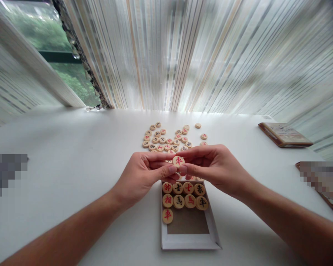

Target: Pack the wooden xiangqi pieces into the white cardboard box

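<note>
Between the fingertips of my left hand (147, 171) and my right hand (215, 166) is a round wooden Chinese chess piece (178, 161) with a red character facing me. Both thumbs press its near edge, with the fingers curled behind. Just below my hands lies a shallow white box (191, 242) with a brown bottom. Several chess pieces sit in it face up: two full rows at the far end, then a single red-marked piece (168, 216) at the left of the third row. My hands partly hide loose pieces behind them.
Loose chess pieces (169, 141) with red or black characters lie scattered beyond my hands; a couple show blank faces. A flat brown box (285, 135) is at the right, with another brown box (322, 184) nearer. Striped curtains (183, 55) hang along the table's far edge.
</note>
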Tool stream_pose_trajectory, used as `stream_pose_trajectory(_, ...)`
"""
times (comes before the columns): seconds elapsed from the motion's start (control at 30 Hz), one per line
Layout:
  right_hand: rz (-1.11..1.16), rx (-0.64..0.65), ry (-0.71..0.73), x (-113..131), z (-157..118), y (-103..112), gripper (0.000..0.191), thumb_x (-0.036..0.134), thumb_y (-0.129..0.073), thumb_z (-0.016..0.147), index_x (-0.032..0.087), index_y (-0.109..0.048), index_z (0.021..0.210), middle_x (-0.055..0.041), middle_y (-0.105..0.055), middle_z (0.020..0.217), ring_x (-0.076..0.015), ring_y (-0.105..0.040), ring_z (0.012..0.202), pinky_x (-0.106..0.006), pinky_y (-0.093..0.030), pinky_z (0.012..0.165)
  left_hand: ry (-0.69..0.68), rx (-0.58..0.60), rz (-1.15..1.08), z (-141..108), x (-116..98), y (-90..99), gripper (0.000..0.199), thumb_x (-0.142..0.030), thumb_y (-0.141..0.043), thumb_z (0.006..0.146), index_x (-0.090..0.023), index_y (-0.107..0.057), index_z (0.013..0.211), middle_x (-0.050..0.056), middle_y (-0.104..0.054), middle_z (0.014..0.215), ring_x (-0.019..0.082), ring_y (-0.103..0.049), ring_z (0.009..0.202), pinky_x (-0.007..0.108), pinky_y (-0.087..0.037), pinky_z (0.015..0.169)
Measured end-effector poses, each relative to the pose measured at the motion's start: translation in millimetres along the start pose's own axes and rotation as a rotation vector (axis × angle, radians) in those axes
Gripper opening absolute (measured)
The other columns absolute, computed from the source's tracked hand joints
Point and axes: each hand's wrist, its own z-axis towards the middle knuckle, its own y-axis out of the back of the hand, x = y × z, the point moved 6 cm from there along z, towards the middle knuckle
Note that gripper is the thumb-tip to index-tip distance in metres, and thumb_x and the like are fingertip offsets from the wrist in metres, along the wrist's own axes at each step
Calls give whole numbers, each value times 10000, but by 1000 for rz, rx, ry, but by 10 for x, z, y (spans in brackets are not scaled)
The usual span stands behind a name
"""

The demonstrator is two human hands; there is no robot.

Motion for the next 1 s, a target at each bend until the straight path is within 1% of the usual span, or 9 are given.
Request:
stream_pose_trajectory(0.17,-107,-43,59,-7,-30,23,455,365,-1013,661,200,-872,1060,-83,-834,850,-216,-784,726,-299,-665,612,-38,-28,84,-4,-20,1,455,-319,-945,771,-140,-827,1173,105,-863,906,228,-827,741,356,-712,762)
stream_pose_trajectory(0.33,-163,-85,59,-23,-42,27,387,355,-1003,679,189,-871,1002,-68,-814,761,-192,-753,639,-257,-616,527,-122,-27,148,-35,-45,-42,405,-282,-919,809,-148,-832,1182,88,-864,888,223,-836,771,302,-716,752)
stream_pose_trajectory(0.5,-153,-107,-20,-43,-47,34,330,378,-1020,640,162,-837,809,-66,-783,689,-160,-714,597,-214,-572,504,-293,-35,295,-100,-109,-102,269,-187,-851,876,-210,-853,1145,60,-863,1060,214,-837,950,279,-697,897)
stream_pose_trajectory(0.57,-159,-105,-28,-32,-45,32,327,405,-1010,655,159,-830,773,-58,-764,660,-145,-688,571,-211,-557,502,-347,-18,342,-117,-131,-128,278,-154,-831,889,-236,-850,1155,42,-858,1096,201,-834,975,261,-687,921)
stream_pose_trajectory(0.63,-170,-98,-27,-20,-43,27,320,426,-991,689,160,-835,772,-56,-758,657,-134,-671,565,-209,-542,508,-378,-2,375,-123,-142,-143,304,-134,-813,902,-254,-842,1180,31,-856,1112,186,-835,959,241,-686,906)
stream_pose_trajectory(0.73,-143,-66,-35,-20,-38,9,314,450,-964,730,166,-842,786,-47,-741,641,-129,-653,565,-216,-533,525,-388,-4,376,-118,-142,-129,325,-123,-816,900,-259,-836,1194,29,-857,1110,176,-836,948,218,-684,885)
stream_pose_trajectory(0.87,-80,-17,-43,-32,-30,-11,320,477,-914,795,164,-849,801,-36,-713,636,-125,-622,580,-235,-527,556,-353,-12,281,-99,-137,-100,309,-125,-837,882,-240,-843,1169,33,-868,1020,172,-840,892,195,-692,811)
stream_pose_trajectory(0.93,-60,-2,-41,-35,-28,-11,313,473,-898,819,163,-865,849,-34,-708,653,-119,-606,603,-235,-513,573,-331,-11,229,-89,-146,-97,297,-126,-846,875,-224,-845,1155,38,-870,975,170,-842,855,188,-693,779)
stream_pose_trajectory(1.0,-37,20,-42,-40,-31,-16,301,457,-884,844,171,-880,940,-40,-728,704,-112,-593,628,-233,-502,593,-317,-16,184,-84,-166,-98,295,-125,-863,856,-213,-850,1138,38,-870,940,161,-840,822,169,-688,754)
